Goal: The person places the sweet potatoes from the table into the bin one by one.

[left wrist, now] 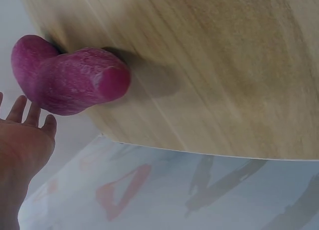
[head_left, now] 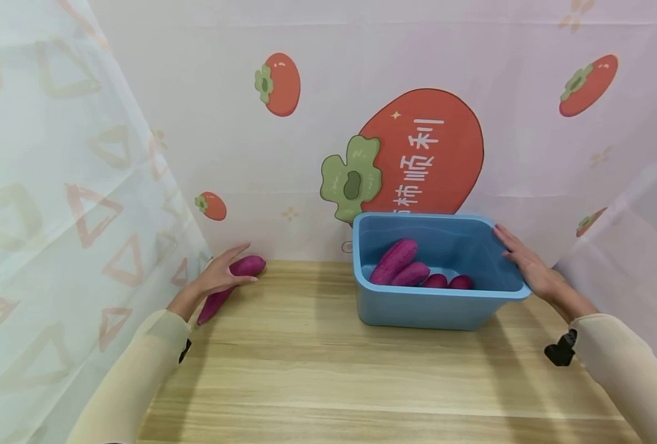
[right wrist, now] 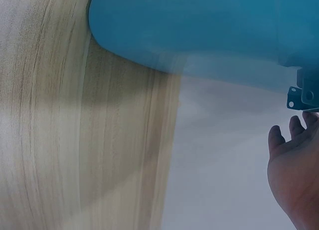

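Note:
At the table's far left, my left hand (head_left: 216, 277) reaches over a purple sweet potato (head_left: 248, 266), thumb and fingers spread to either side. The left wrist view shows the purple shape (left wrist: 75, 80) as two joined-looking lobes; whether it is one root or two I cannot tell. There the fingertips (left wrist: 34, 114) are beside it, not curled round it. My right hand (head_left: 532, 268) rests with fairly straight fingers at the right rim of a blue plastic bin (head_left: 428, 311). Several purple sweet potatoes (head_left: 397, 260) lie inside, mostly toward its left and front.
A wooden tabletop (head_left: 328, 376) spans the space before me. Printed cloth (head_left: 223, 123) with persimmon pictures hangs behind it, and more cloth (head_left: 45, 246) encloses the left side. Small black devices are at the sleeves, one (head_left: 561, 350) by the right cuff.

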Demonstrator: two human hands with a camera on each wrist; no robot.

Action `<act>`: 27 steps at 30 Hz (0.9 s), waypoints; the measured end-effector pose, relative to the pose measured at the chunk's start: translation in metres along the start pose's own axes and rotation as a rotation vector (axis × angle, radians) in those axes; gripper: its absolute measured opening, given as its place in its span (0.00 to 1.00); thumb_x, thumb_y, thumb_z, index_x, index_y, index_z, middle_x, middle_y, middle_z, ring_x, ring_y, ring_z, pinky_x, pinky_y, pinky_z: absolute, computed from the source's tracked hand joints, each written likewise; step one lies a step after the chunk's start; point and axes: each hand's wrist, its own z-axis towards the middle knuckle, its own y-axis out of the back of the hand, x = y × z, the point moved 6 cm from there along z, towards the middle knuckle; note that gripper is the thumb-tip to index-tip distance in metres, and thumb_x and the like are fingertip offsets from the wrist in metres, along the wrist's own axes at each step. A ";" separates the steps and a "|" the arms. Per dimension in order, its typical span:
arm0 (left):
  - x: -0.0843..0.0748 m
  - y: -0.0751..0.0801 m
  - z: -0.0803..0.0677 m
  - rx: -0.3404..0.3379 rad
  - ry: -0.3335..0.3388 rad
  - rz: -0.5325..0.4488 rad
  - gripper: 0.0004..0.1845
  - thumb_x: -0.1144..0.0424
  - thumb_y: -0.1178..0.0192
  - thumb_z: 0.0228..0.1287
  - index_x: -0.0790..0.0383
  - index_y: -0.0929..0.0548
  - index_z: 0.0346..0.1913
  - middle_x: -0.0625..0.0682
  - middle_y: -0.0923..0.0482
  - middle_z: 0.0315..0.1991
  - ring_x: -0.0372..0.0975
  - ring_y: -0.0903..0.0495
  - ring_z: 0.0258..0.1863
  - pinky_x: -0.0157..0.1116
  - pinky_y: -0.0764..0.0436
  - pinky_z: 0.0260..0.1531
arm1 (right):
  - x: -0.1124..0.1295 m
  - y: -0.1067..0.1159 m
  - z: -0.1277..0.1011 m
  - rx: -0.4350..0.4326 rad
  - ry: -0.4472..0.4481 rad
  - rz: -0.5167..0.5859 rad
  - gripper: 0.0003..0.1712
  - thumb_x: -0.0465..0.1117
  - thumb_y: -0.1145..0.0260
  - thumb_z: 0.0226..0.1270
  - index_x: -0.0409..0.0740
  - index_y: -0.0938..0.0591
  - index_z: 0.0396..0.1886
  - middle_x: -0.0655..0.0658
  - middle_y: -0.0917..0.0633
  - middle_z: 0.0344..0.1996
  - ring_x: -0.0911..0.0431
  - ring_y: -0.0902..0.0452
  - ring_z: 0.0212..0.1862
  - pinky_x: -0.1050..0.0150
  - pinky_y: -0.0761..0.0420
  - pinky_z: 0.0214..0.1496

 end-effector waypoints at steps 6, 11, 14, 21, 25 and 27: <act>0.007 -0.003 0.000 -0.007 0.001 -0.010 0.52 0.57 0.22 0.61 0.66 0.40 0.83 0.70 0.42 0.81 0.65 0.45 0.80 0.65 0.44 0.77 | 0.001 -0.002 0.000 -0.006 0.015 0.001 0.33 0.40 0.62 0.89 0.37 0.54 0.86 0.31 0.62 0.85 0.23 0.72 0.81 0.13 0.67 0.67; 0.013 -0.005 0.003 -0.008 -0.004 -0.024 0.53 0.58 0.21 0.60 0.66 0.40 0.83 0.70 0.42 0.81 0.65 0.45 0.80 0.65 0.44 0.77 | 0.000 -0.002 0.000 -0.005 0.015 0.006 0.33 0.40 0.62 0.89 0.37 0.55 0.86 0.32 0.63 0.85 0.24 0.73 0.81 0.13 0.68 0.67; 0.016 -0.006 0.003 -0.010 -0.007 -0.026 0.54 0.57 0.20 0.59 0.66 0.40 0.83 0.70 0.42 0.81 0.65 0.45 0.80 0.64 0.45 0.78 | 0.001 -0.001 0.000 -0.006 0.015 0.007 0.33 0.40 0.62 0.89 0.35 0.54 0.86 0.30 0.62 0.85 0.23 0.73 0.81 0.14 0.69 0.68; 0.026 -0.013 -0.001 0.022 0.023 -0.004 0.57 0.54 0.20 0.59 0.64 0.43 0.84 0.70 0.44 0.81 0.65 0.44 0.80 0.64 0.42 0.77 | 0.001 -0.001 0.002 0.006 0.026 -0.008 0.33 0.39 0.63 0.89 0.34 0.54 0.85 0.29 0.61 0.85 0.24 0.72 0.81 0.15 0.70 0.69; 0.031 -0.016 0.000 0.019 0.026 -0.013 0.56 0.52 0.20 0.59 0.62 0.42 0.84 0.69 0.42 0.81 0.64 0.41 0.79 0.64 0.39 0.75 | 0.001 0.000 0.002 0.002 0.025 -0.009 0.33 0.39 0.63 0.89 0.33 0.54 0.85 0.29 0.61 0.85 0.23 0.72 0.81 0.15 0.70 0.69; 0.032 -0.017 0.001 0.014 0.014 -0.023 0.55 0.53 0.20 0.59 0.62 0.41 0.84 0.69 0.41 0.80 0.64 0.39 0.78 0.64 0.38 0.75 | 0.003 0.001 0.001 -0.002 0.021 -0.008 0.33 0.40 0.62 0.89 0.33 0.53 0.85 0.29 0.61 0.85 0.23 0.71 0.81 0.15 0.70 0.69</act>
